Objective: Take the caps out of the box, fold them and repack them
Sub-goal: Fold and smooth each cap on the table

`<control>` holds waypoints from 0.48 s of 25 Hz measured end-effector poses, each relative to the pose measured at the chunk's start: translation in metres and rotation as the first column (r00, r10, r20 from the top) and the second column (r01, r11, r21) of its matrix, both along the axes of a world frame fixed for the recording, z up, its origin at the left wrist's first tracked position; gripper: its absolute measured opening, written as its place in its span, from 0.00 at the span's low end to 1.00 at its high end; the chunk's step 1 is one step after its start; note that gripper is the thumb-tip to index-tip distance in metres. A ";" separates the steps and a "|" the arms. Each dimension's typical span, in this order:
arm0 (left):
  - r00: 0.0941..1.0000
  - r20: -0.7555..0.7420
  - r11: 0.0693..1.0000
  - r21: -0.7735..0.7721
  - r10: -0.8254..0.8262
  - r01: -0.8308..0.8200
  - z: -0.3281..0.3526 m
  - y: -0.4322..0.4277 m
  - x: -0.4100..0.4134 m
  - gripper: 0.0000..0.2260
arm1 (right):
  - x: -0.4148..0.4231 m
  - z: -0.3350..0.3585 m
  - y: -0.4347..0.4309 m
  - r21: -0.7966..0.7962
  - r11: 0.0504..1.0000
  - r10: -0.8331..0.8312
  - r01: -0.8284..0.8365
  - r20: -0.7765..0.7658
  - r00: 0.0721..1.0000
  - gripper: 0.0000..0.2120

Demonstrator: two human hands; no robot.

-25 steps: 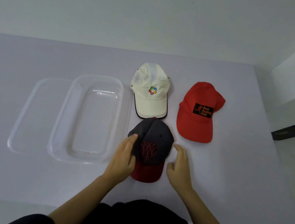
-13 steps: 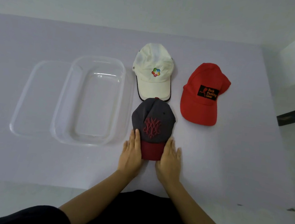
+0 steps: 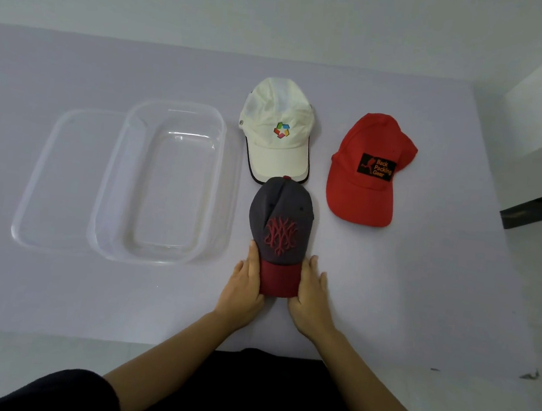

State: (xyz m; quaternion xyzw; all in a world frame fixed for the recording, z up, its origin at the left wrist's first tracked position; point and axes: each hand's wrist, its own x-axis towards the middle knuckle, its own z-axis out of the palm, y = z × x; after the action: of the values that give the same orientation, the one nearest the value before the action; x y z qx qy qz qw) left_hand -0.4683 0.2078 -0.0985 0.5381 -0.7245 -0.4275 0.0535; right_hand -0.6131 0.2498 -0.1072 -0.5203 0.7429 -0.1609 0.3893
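Observation:
A dark grey cap (image 3: 281, 216) with a red brim and red embroidery lies on the table in front of me. My left hand (image 3: 242, 288) presses against the brim's left side and my right hand (image 3: 311, 295) against its right side, fingers straight, squeezing the brim narrow. Behind it lies a cream cap (image 3: 278, 130) with a coloured logo. A red cap (image 3: 366, 169) with a black patch lies to the right. The clear plastic box (image 3: 163, 182) stands empty at the left.
The box's clear lid (image 3: 65, 180) lies flat just left of the box, partly under it. The pale table (image 3: 420, 284) ends near my body at the front. A white wall bounds the back, and a white ledge stands at the far right.
My hands moved from the grey cap's crown down to the sides of its brim and pushed inward. The brim now looks narrower and more curved.

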 end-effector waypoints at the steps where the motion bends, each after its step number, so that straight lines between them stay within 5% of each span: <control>1: 0.998 0.032 0.998 -0.026 -0.055 0.056 -0.001 -0.001 0.002 0.38 | -0.004 0.000 -0.001 0.009 1.000 -0.010 0.011 -0.074 0.997 0.34; 4: 0.999 0.032 1.000 0.009 0.010 -0.010 0.011 -0.009 0.004 0.38 | -0.009 0.003 -0.001 0.044 0.999 0.009 -0.001 -0.187 0.982 0.39; 8: 0.923 -0.081 0.915 -0.124 0.377 -0.385 0.044 -0.040 0.005 0.19 | -0.020 0.006 0.006 -0.006 0.994 -0.111 0.111 -0.097 0.989 0.39; 12: 0.863 -0.173 0.875 0.196 0.475 -0.443 0.075 -0.095 -0.009 0.15 | -0.030 0.024 -0.032 -0.165 0.905 -0.359 0.393 0.200 0.912 0.27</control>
State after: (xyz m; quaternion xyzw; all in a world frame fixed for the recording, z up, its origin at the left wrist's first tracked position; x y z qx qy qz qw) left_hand -0.4774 0.1132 -0.0234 0.6481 -0.5308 -0.5114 0.1917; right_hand -0.6429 0.2180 -0.0827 -0.3885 0.7744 -0.3501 0.3562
